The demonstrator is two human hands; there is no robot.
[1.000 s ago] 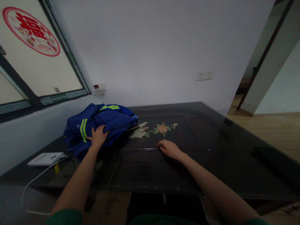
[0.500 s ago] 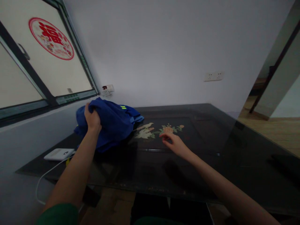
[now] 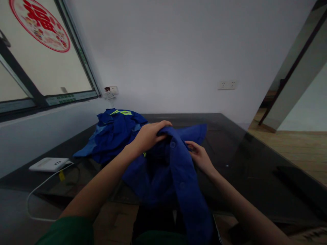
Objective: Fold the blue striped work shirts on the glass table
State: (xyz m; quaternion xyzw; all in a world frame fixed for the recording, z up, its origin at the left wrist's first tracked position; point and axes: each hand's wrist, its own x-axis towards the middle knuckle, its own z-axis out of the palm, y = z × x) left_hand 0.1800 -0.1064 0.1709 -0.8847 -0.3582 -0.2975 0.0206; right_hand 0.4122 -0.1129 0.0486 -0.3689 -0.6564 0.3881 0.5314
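Note:
A blue work garment (image 3: 176,170) with buttons hangs over the near edge of the dark glass-topped table (image 3: 245,160). My left hand (image 3: 149,134) grips its upper edge from above, fingers closed on the cloth. My right hand (image 3: 200,156) touches the garment's right side, thumb and fingers pinching the fabric. Further blue clothes with yellow-green reflective stripes (image 3: 114,131) lie in a heap at the table's far left, behind my left hand.
A white flat device (image 3: 48,164) with a white cable (image 3: 38,190) lies at the table's left edge. Wall sockets (image 3: 227,84) sit on the back wall, more (image 3: 110,92) by the window. A window with a red round paper decoration (image 3: 39,23) is at left. Wooden floor (image 3: 301,149) at right.
My left hand has pulled one blue garment off the heap toward the table's middle and near edge. My right hand left the bare table top and took hold of the garment's right side.

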